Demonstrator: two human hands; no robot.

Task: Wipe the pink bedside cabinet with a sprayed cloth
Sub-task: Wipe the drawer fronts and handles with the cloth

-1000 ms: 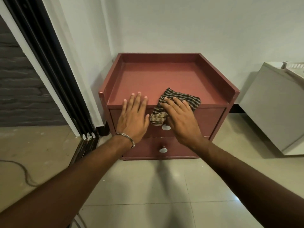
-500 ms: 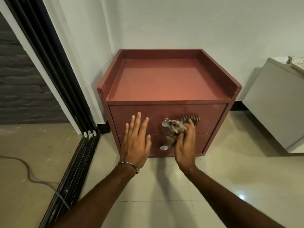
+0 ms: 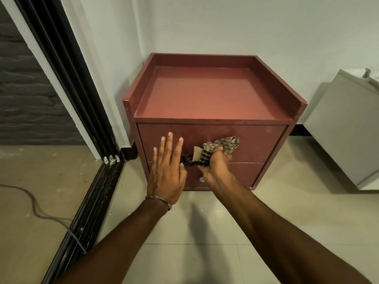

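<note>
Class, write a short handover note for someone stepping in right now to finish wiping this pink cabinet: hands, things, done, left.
Left hand: open, fingers straight, flat in front of the drawers.
Right hand: grips the checked cloth against the upper drawer.
Pink cabinet stands in the corner, drawers closed.
Done: cannot tell from this view which surfaces are wiped.
Left: probably finish the upper drawer, then the lower drawer and the sides.

One pink bedside cabinet [image 3: 207, 95] with two drawer fronts — an upper drawer [image 3: 262, 140] and a lower drawer [image 3: 244, 173] — and one visible knob [image 3: 202, 179]. One checked cloth [image 3: 217, 149]. Two hands: left hand [image 3: 167, 173], right hand [image 3: 216, 168]. One bracelet [image 3: 159, 199], one floor cable [image 3: 30, 199], one white unit [image 3: 344, 128].
</note>
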